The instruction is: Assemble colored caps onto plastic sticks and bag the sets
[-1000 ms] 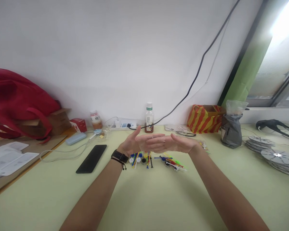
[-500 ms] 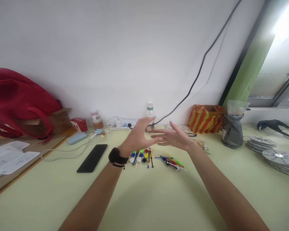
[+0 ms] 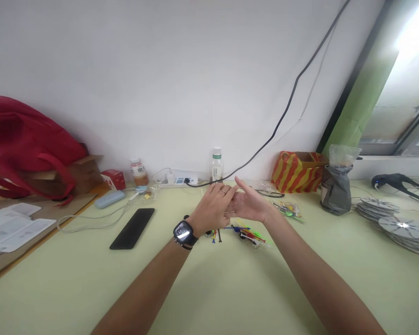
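Note:
My left hand (image 3: 212, 204), with a black watch (image 3: 184, 232) on its wrist, lies back up with its fingers stretched over the fingers and palm of my right hand. The right hand (image 3: 249, 204) is open, palm turned to the left and thumb raised. Nothing shows between the two hands. Below them on the table is a small pile of coloured plastic sticks and round pieces (image 3: 253, 236). A second group of such pieces (image 3: 214, 236) is mostly hidden behind my left hand and wrist.
A black phone (image 3: 132, 229) lies to the left. Behind my hands stand a clear bottle (image 3: 217, 165) and a power strip (image 3: 181, 178). To the right are a small bag of coloured pieces (image 3: 289, 211), a striped paper bag (image 3: 296, 172), a grey bag (image 3: 336, 190) and stacked discs (image 3: 407, 230).
My hands have come together from slightly apart. The left hand has turned back up and moved down, covering most of the left group of pieces. Its watch face now shows.

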Available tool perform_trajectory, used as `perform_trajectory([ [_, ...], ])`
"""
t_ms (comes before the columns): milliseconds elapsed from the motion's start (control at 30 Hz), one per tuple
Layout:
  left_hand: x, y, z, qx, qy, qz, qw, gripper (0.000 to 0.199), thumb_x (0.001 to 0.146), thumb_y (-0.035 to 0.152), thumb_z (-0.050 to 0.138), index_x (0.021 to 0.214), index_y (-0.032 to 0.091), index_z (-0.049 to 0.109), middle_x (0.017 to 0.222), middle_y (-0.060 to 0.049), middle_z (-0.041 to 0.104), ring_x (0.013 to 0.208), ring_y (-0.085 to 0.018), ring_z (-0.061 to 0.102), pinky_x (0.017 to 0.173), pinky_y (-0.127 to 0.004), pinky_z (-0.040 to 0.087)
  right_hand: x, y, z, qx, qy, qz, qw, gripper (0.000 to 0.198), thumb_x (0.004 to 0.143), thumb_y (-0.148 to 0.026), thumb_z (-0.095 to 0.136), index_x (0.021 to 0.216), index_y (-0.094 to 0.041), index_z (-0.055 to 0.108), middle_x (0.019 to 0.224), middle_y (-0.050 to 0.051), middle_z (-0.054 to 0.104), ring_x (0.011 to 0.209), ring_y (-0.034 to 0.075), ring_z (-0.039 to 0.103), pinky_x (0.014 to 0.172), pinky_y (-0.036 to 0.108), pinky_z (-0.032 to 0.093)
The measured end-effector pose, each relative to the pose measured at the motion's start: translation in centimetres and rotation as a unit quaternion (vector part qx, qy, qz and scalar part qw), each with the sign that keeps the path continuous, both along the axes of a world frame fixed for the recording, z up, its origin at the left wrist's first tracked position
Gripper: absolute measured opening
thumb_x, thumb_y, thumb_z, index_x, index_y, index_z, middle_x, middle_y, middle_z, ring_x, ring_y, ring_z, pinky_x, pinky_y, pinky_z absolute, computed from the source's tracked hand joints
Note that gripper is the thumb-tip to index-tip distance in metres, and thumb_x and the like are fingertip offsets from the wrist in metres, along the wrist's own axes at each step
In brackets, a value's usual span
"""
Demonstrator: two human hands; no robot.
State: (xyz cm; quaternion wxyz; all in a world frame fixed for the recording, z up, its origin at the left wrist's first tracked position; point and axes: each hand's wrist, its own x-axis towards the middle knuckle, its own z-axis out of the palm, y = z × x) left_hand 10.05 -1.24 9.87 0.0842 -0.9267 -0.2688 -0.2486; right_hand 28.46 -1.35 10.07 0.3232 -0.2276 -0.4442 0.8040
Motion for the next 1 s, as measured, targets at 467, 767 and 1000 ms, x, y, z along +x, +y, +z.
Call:
perform_trajectory([
  [467,-7.0,5.3,-0.4,-0.271,-0.067,0.070,0.958,0.084,0.071,0.057,0.080,0.142,0.023,0.051,0.108,-0.007,0.066,0.085,-0.023,0.062,0.076,-0.034,0.050,2.3,1.3,-0.9,0.410,-0.511,-0.046,0.754,0.019,0.081,-0.031,0.073,0.093,-0.016,0.075,0.089,0.007,0.075,0.077,0.018,0.066,0.067,0.026,0.048],
  [767,-6.7,4.7,0.4,-0.335,-0.064,0.004,0.940,0.082,0.073,0.059,0.081,0.142,0.025,0.054,0.107,-0.006,0.064,0.087,-0.022,0.061,0.076,-0.032,0.049,-0.4,1.1,-3.6,0.437,-0.620,0.028,0.651,0.015,0.065,-0.006,0.069,0.074,-0.015,0.076,0.079,0.006,0.075,0.067,0.017,0.063,0.055,0.023,0.039],
  [1000,-6.8,4.9,0.1,-0.336,-0.080,0.001,0.939,0.085,0.071,0.060,0.082,0.143,0.024,0.055,0.103,-0.006,0.064,0.085,-0.021,0.059,0.076,-0.032,0.049,2.5,1.8,-1.8,0.428,-0.561,-0.045,0.707,0.010,0.075,-0.014,0.065,0.077,-0.016,0.074,0.075,0.005,0.076,0.064,0.017,0.066,0.056,0.024,0.046],
])
